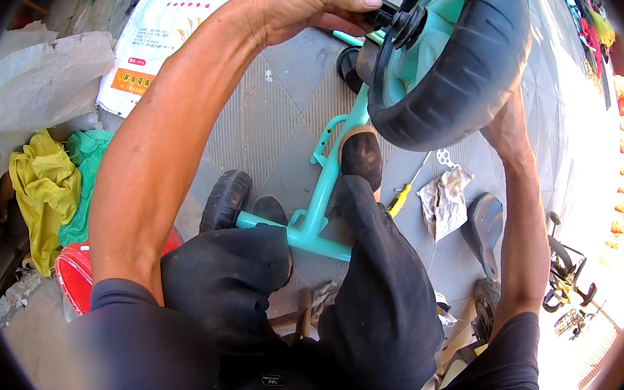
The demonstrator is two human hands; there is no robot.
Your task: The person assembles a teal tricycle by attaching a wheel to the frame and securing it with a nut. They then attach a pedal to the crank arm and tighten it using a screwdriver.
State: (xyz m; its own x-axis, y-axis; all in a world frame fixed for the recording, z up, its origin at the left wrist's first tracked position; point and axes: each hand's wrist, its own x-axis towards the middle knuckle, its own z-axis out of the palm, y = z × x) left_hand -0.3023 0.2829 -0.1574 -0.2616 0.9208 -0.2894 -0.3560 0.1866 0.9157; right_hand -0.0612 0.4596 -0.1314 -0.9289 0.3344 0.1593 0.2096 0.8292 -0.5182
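A tricycle's black-tyred front wheel [456, 73] with a turquoise hub stands raised in front of me. My left hand [312, 8] is closed, thumb and fingers pinching a black crank [386, 15] at the hub. Against the tyre's right side is my right hand [506, 125], its fingers hidden behind the wheel. The turquoise frame [323, 194] runs down between my legs to a black rear wheel [228, 200]. One of my shoes [361, 158] is beside the frame's tube.
Right of my leg lie a yellow-handled screwdriver [400, 200], a flat multi-hole wrench [444, 157], a crumpled wrapper [446, 203] and a dark seat [484, 227]. A red bucket [75, 276], yellow bag [45, 201], green bag [89, 179] and white sack [157, 38] are at left.
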